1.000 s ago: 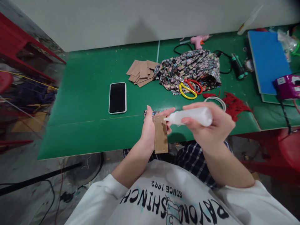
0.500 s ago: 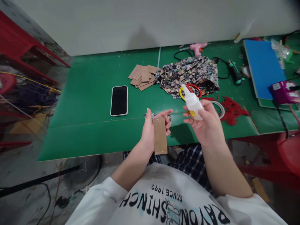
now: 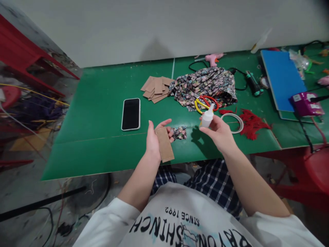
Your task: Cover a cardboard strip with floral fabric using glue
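My left hand (image 3: 153, 141) holds a brown rectangular piece of cardboard (image 3: 165, 144) across its palm, with the thumb and index finger stretched away from it. In my right hand (image 3: 218, 133) is a white glue bottle (image 3: 207, 118), gripped between thumb and fingers with its narrow nozzle pointing up. Between the hands a small floral fabric scrap (image 3: 180, 133) lies on the green table (image 3: 102, 151). Just beyond the bottle are scissors (image 3: 207, 103) with red and yellow handles. They rest against a bunched floral cloth (image 3: 205, 84).
A phone (image 3: 131, 114) lies to the left, and stacked cardboard pieces (image 3: 156, 88) sit behind it. On the right are a tape ring (image 3: 241, 125), red scraps (image 3: 253, 123), a utility knife (image 3: 254, 84), a blue board (image 3: 279, 79) and a purple device (image 3: 307, 104). A pink glue gun (image 3: 214, 59) lies at the back.
My left hand has moved left with the cardboard, uncovering more of the fabric scrap. My right hand has turned the bottle, so its nozzle points up instead of away to the left.
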`<state>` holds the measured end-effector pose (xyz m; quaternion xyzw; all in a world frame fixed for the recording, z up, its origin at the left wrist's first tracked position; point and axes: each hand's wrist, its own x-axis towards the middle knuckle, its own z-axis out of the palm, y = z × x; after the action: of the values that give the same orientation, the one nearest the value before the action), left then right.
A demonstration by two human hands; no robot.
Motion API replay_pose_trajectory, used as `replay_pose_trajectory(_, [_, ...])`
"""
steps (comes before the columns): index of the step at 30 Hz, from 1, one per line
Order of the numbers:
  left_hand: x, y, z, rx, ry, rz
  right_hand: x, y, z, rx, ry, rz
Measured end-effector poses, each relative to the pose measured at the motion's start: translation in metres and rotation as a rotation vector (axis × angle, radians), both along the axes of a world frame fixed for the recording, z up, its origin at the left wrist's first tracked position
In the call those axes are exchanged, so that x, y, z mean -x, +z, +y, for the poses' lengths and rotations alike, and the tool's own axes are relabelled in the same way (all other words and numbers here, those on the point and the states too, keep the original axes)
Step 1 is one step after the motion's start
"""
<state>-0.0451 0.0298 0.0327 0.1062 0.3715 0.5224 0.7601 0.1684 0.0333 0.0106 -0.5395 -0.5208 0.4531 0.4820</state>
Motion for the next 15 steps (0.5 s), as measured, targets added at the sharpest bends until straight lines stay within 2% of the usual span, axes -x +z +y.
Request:
replay_pose_trajectory(5, [0.000,0.000,0.002,0.021,0.011,0.019,0.003,-0.019,0.036,-0.106,0.016,-0.215])
replay_pose_trajectory(8, [0.001,-0.001,0.003,0.015,0.024,0.018,0.011,-0.026,0.053,-0.172,-0.025,-0.386])
replay_pose_trajectory(15, [0.004,-0.005,0.005,0.021,0.062,-0.009,0.021,-0.037,0.071,-0.191,-0.035,-0.584])
